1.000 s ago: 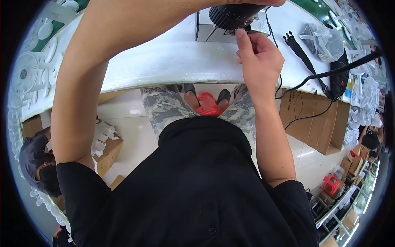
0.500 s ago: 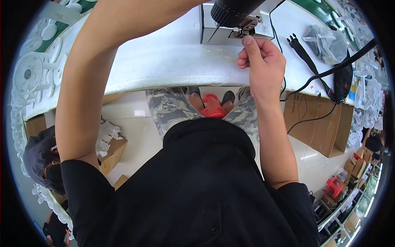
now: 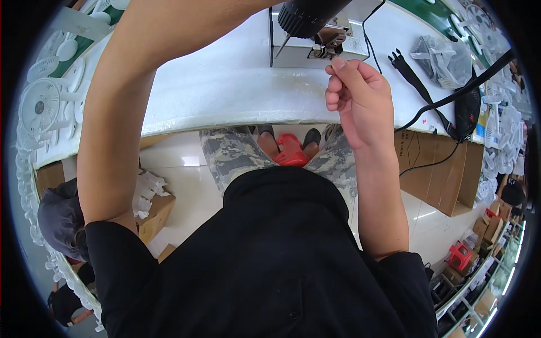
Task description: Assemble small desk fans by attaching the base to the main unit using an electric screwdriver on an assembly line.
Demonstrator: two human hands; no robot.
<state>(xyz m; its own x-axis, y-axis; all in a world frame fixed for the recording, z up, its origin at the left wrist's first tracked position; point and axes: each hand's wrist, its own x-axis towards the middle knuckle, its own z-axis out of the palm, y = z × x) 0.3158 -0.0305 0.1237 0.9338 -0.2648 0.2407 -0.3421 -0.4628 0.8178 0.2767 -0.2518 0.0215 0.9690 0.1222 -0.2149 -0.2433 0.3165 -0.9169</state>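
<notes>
A black electric screwdriver (image 3: pixel 300 18) slants in from the top edge, its thin bit pointing down beside a silver metal box (image 3: pixel 293 56). On the front of that box sits a small metal fixture (image 3: pixel 327 48). My right hand (image 3: pixel 363 93) is just in front of the fixture, thumb and forefinger pinched together. Whether a tiny part lies between those fingertips is too small to tell. From the left my forearm (image 3: pixel 186 28) reaches over the white tabletop and runs out at the top edge, so my left hand is hidden from sight.
Right of the box lie a black strap with a buckle (image 3: pixel 414 78), a clear plastic bag (image 3: pixel 443 59) and a thick black cable (image 3: pixel 451 100). White fans (image 3: pixel 42 107) stand at the left. Below the table are a cardboard box (image 3: pixel 437 169) and a red stool (image 3: pixel 290 151).
My right hand has drawn slightly back from the fixture, its fingers still pinched. The screwdriver and metal box appear a little further left in the view.
</notes>
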